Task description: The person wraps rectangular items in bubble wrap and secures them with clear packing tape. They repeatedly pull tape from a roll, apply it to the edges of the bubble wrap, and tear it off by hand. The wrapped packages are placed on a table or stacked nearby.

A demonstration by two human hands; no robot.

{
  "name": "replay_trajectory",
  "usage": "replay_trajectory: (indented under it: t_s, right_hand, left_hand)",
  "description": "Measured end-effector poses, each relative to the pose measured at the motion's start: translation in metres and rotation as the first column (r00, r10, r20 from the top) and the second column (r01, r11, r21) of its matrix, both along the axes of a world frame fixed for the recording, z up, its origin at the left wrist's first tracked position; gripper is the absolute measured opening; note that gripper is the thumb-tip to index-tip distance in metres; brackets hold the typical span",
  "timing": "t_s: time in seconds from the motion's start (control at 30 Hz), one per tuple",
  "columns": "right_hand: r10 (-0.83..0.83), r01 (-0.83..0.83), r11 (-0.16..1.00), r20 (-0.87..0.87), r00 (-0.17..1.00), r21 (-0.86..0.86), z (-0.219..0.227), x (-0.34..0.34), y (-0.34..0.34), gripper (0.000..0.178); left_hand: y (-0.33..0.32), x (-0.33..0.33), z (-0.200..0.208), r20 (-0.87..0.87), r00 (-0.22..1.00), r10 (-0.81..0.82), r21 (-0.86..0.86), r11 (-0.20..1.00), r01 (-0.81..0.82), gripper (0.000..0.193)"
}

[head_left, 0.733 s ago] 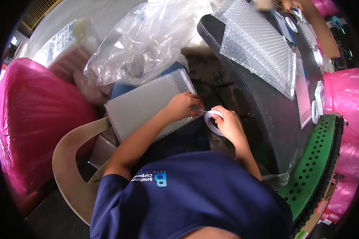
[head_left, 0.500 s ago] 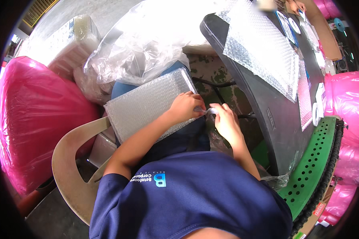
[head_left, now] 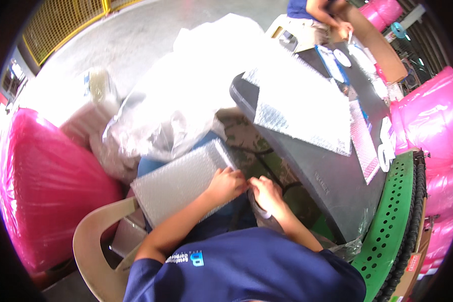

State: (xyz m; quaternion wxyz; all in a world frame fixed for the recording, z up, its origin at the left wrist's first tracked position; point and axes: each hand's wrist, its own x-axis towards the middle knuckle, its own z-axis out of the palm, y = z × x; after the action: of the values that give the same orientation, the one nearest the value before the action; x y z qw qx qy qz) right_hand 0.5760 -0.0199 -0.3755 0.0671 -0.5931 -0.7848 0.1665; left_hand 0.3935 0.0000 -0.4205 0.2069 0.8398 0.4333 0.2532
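One large clear plastic bag (head_left: 173,123) billows beyond the work, and it is so washed out by light that we cannot tell what it contains; to its left, we see pink plastic film drawn over a bulky, rounded bundle (head_left: 55,191), its contents hidden. The bubble-wrap stack (head_left: 173,189) lies in front of the person, partly beneath the left forearm. At its right-hand edge the left hand (head_left: 227,184) has its fingers curled, but we cannot tell whether they grip anything. The right hand (head_left: 267,195) is narrow, its thumb and fingers drawn together around the tape roll (head_left: 263,213), the fingertips near those of the left. Compared with the first earlier frame, we find the roll tipped and largely hidden under the right hand, where its white ring was plain to see; the view has shifted too, showing more of the yellow mesh fence (head_left: 65,30) and of the co-worker across the tabletop (head_left: 337,211). As for materials, we note glossy, dimpled bubble sheets (head_left: 302,108) spread over the smooth dark surface, a narrow pink bubble sheet (head_left: 363,146) beside them, a curved beige plastic chair (head_left: 88,239), and a green panel (head_left: 391,221) pierced with round holes.
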Motion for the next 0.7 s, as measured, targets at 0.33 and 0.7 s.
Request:
replay_trajectory:
  t_s: [0.33, 0.7]
  right_hand:
    - [0.073, -0.075, 0.997, 0.057, 0.996, 0.034, -0.008, 0.000, 0.002, 0.015]
    - [0.222, -0.211, 0.960, -0.041, 0.974, 0.184, -0.018, 0.006, 0.001, 0.009]
  left_hand:
    - [0.001, 0.005, -0.007, -0.035, 0.999, -0.016, -0.070, 0.997, 0.014, 0.014]
    - [0.004, 0.001, -0.012, -0.065, 0.994, -0.094, -0.122, 0.989, 0.085, 0.022]
